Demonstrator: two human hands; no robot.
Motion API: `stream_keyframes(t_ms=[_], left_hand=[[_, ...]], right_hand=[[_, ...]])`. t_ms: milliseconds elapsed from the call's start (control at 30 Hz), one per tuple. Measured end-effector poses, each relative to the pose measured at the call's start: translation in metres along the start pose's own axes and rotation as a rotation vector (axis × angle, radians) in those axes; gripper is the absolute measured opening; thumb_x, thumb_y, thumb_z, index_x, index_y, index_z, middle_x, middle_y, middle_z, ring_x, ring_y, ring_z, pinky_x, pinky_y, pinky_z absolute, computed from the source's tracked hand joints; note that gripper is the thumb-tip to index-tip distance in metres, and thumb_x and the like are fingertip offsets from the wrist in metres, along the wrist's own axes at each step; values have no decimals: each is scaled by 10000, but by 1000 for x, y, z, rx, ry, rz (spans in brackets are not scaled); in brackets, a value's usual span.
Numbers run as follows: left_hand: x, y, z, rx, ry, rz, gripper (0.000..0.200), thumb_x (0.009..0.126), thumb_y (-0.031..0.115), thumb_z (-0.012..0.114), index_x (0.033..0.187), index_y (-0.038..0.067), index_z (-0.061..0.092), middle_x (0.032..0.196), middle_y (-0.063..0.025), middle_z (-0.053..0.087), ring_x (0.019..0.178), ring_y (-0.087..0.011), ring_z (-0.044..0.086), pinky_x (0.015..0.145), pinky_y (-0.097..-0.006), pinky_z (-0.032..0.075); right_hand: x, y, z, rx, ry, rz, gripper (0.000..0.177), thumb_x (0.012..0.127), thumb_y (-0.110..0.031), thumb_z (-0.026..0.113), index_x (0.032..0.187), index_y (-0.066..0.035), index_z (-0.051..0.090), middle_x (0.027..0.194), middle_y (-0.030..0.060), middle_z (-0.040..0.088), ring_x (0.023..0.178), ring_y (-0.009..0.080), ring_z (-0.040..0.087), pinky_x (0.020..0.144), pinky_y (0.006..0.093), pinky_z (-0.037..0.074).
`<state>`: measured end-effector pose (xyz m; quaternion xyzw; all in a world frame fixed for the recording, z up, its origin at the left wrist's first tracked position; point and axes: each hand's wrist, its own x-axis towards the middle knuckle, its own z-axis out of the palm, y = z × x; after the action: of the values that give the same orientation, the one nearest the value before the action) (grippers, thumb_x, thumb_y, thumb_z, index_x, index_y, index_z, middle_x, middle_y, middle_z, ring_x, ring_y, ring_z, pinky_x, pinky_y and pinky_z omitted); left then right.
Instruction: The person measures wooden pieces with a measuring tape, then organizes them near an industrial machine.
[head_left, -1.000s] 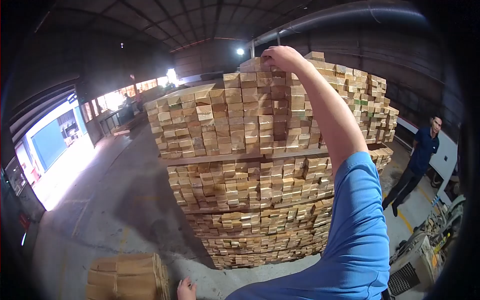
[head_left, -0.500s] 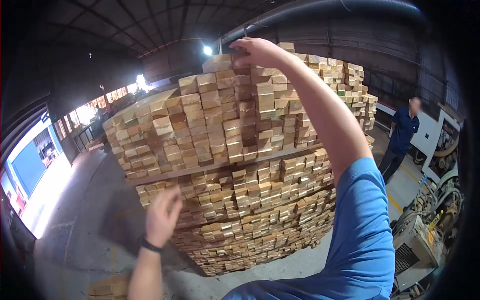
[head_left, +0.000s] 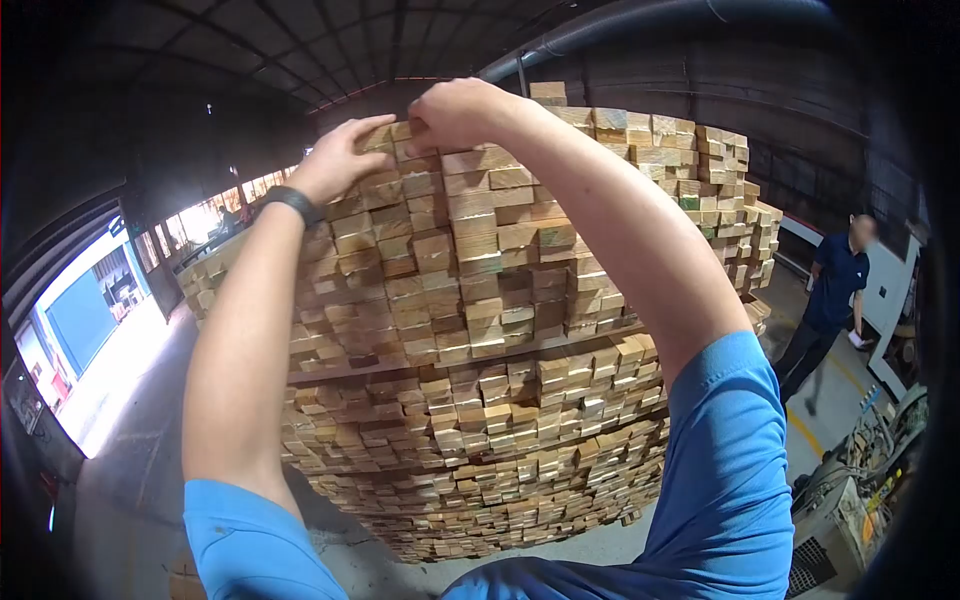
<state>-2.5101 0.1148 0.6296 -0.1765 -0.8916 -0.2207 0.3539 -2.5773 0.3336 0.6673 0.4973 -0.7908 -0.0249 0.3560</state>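
Observation:
A tall stack of sawn timber pieces [head_left: 500, 320] with their cut ends facing me rises in front of my body. At its top edge, my right hand [head_left: 458, 112] is closed with fingers curled down over a timber piece [head_left: 428, 160]; my forearm crosses the upper right of the stack. My left hand [head_left: 345, 162], with a dark band on the wrist, reaches the upper left edge of the stack. Its fingers stretch toward the right hand, thumb apart and lying near the timber ends. The fingertips of both hands are partly hidden.
A person in dark clothes [head_left: 828, 285] stands at the right beside a white cabinet [head_left: 893, 290]. Machinery with hoses [head_left: 865, 475] is at the lower right. A bright doorway [head_left: 95, 320] opens on the left. A single timber block [head_left: 548, 93] lies on top of the stack.
My left hand has risen from low beside the stack to its top edge. My right hand has shifted left along the top. The view has moved, and the other person appears further right.

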Motion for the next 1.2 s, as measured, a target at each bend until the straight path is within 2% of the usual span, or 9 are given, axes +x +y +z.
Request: stream_keyframes(t_ms=[67, 300, 467, 667, 833, 933, 1000, 1133, 1200], left_hand=[[-6, 18, 0, -227, -18, -105, 461, 929, 161, 705, 1356, 33, 590, 1267, -94, 650, 1106, -145, 617, 997, -294, 482], [7, 15, 2, 81, 89, -62, 371, 960, 192, 662, 1308, 66, 644, 1168, -72, 712, 1048, -127, 633, 952, -295, 494], [8, 8, -5, 110, 167, -107, 274, 941, 131, 620, 1189, 48, 699, 1080, -146, 737, 991, -208, 695, 899, -319, 522], [-18, 43, -2, 266, 165, -67, 373, 873, 117, 722, 1235, 46, 668, 1104, -96, 731, 988, -179, 680, 906, -295, 522], [-50, 86, -2, 586, 260, 218, 586, 700, 191, 860, 1228, 99, 622, 1114, -99, 688, 1027, -297, 664, 899, -384, 542], [-61, 90, 3, 825, 388, 395, 651, 712, 204, 839, 1294, 154, 550, 1127, -56, 637, 1071, -285, 636, 891, -395, 554], [-66, 100, 1, 755, 386, 406, 596, 721, 180, 823, 1260, 159, 569, 1107, -53, 641, 1048, -286, 640, 883, -401, 557], [-78, 105, -12, 631, 371, 426, 520, 724, 93, 769, 1212, 154, 600, 1064, -53, 646, 941, -293, 658, 821, -398, 563], [-90, 114, -21, 555, 332, 328, 521, 711, 40, 723, 1206, 147, 601, 1056, -45, 647, 939, -299, 662, 823, -408, 558]], right_hand=[[-3, 2, -2, -20, 16, -44, 462, 880, -519, 651, 1048, -94, 712, 1012, 126, 729, 1002, 337, 685, 871, 440, 540], [2, 10, -2, -74, 79, -119, 454, 925, -514, 599, 1040, -104, 757, 1019, 150, 738, 996, 341, 697, 881, 441, 547], [-1, 8, 4, -98, 85, -127, 469, 945, -517, 580, 1004, -72, 717, 939, 143, 728, 953, 339, 693, 852, 442, 542], [-9, 2, -7, -106, 106, -150, 458, 946, -504, 583, 982, -69, 721, 873, 155, 721, 891, 357, 696, 824, 458, 544], [-36, -20, -43, -180, 105, -153, 520, 940, -548, 563, 952, -50, 712, 811, 152, 714, 845, 351, 698, 803, 457, 541], [-68, -46, -96, -158, -161, -7, 566, 959, -539, 550, 1321, -110, 622, 1261, 216, 659, 1129, 309, 666, 994, 411, 517], [-81, -46, -97, 1, -65, 64, 626, 931, -569, 577, 1317, -78, 613, 1207, 200, 687, 1108, 312, 673, 982, 411, 522], [-136, 21, -78, 349, 225, -29, 688, 803, -332, 816, 1381, -70, 549, 1286, 167, 647, 1135, 274, 663, 949, 439, 556], [-168, 34, -84, 99, 143, 42, 986, 662, -120, 903, 1504, -91, 392, 1375, 160, 591, 1195, 261, 628, 979, 363, 556]])
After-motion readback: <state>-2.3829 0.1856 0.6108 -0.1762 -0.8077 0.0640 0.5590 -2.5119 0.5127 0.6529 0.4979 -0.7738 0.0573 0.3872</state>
